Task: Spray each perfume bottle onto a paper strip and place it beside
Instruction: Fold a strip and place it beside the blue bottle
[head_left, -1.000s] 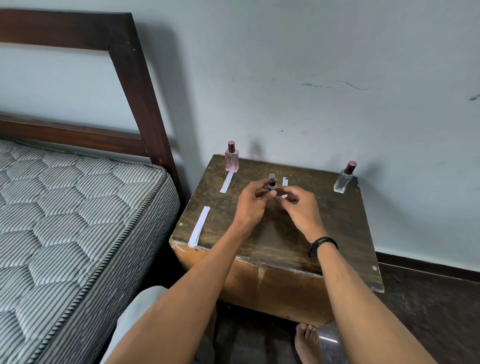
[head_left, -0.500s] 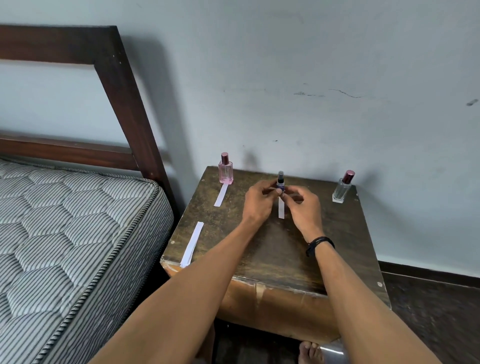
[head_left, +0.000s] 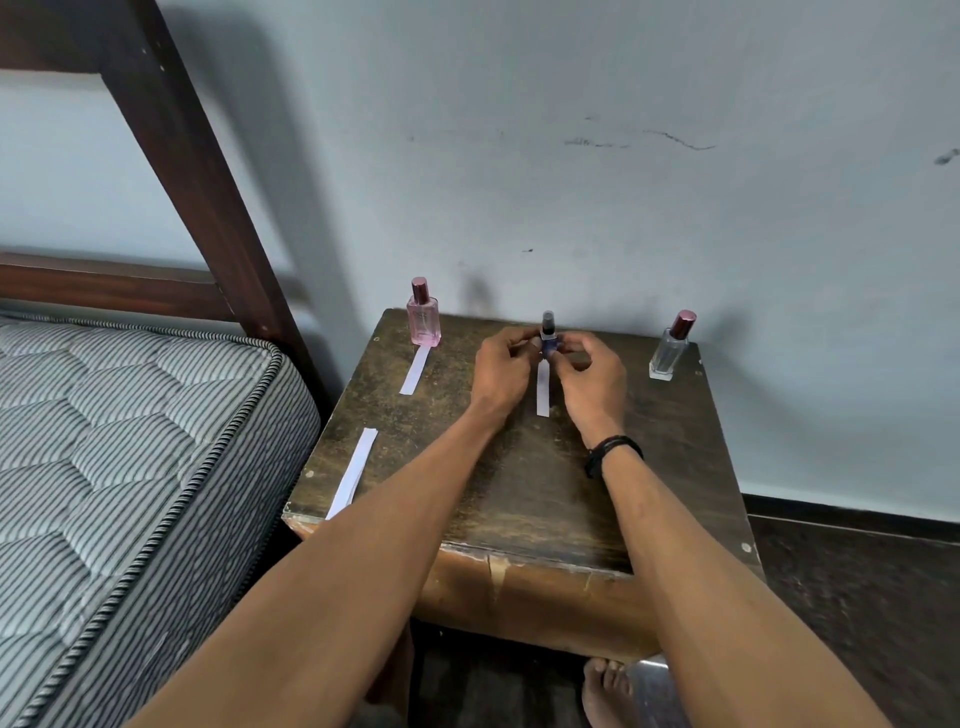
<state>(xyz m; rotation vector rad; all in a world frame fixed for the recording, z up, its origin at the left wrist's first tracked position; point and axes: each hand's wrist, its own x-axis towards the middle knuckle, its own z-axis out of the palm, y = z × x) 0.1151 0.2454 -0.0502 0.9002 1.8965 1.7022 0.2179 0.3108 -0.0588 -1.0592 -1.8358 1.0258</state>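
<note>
A small dark blue perfume bottle (head_left: 548, 338) with a black spray top stands near the back middle of the wooden side table (head_left: 519, 493). My left hand (head_left: 501, 371) and my right hand (head_left: 589, 376) pinch it from either side. A white paper strip (head_left: 543, 388) lies flat on the table right in front of it, between my hands. At the back left stands a pink bottle (head_left: 424, 316) with a strip (head_left: 416, 370) lying before it. A clear bottle (head_left: 670, 349) with a dark red cap stands at the back right, with no strip by it.
A small stack of spare white strips (head_left: 356, 470) lies at the table's left edge. A striped mattress (head_left: 130, 441) and dark wooden headboard (head_left: 197, 171) are close on the left. The wall rises just behind the table. My bare foot (head_left: 605, 691) rests on the dark floor below.
Both hands moved away from me toward the table's back with the blue bottle. The strip that was held by the bottle now lies flat on the table in front of it.
</note>
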